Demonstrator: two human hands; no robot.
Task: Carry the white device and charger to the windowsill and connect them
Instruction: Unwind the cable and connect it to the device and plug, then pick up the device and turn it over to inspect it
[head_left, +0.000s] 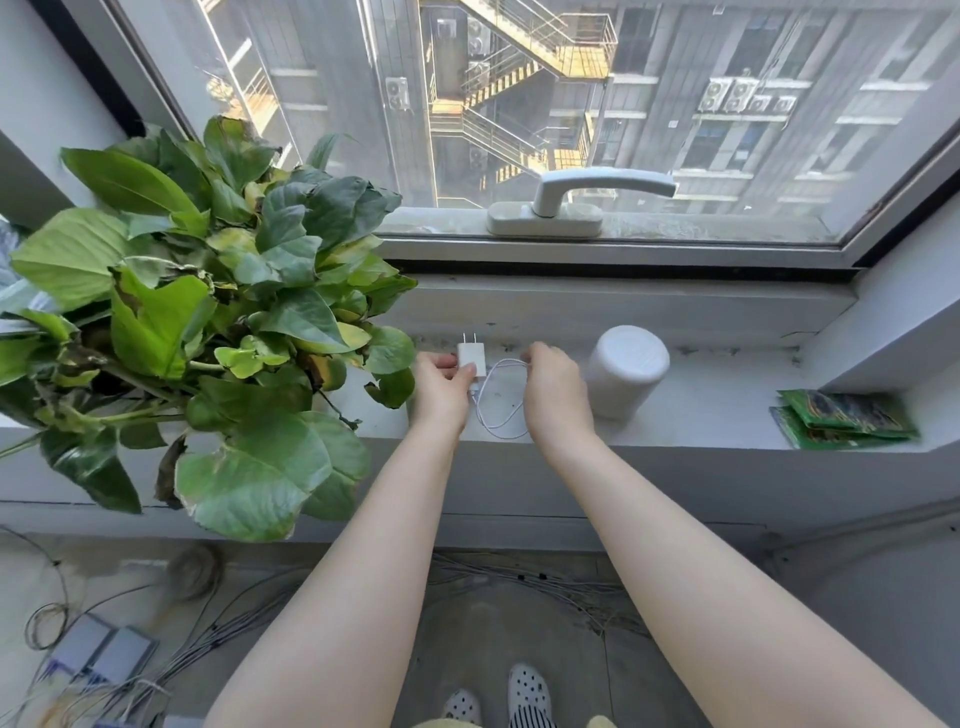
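Two bare hands of mine reach over the windowsill (701, 415), both busy with the same white kit. My left hand (441, 387) is pinched around the white charger (471, 358), thumb on its front face, with the two metal prongs pointing up and away from me toward the window frame. A thin white cable (498, 415) leaves the bottom of the charger, drops in a loop across the sill near its front edge and rises again to my right hand (556, 389). That hand is curled over the other end of the cable, fingertips closed on it, though the plug itself is hidden under my fingers. The white device (626, 371), a rounded upright cylinder, stands on the sill just beside my right hand, on its outer side; I cannot tell whether the cable reaches it. On my left a leafy potted plant (208, 312) spreads over the sill, its nearest leaves close to my left hand. Far right, in the sill's corner, lie a few green packets (844, 415), well apart from the device. Behind the sill the white window handle (582, 200) lies level on the frame
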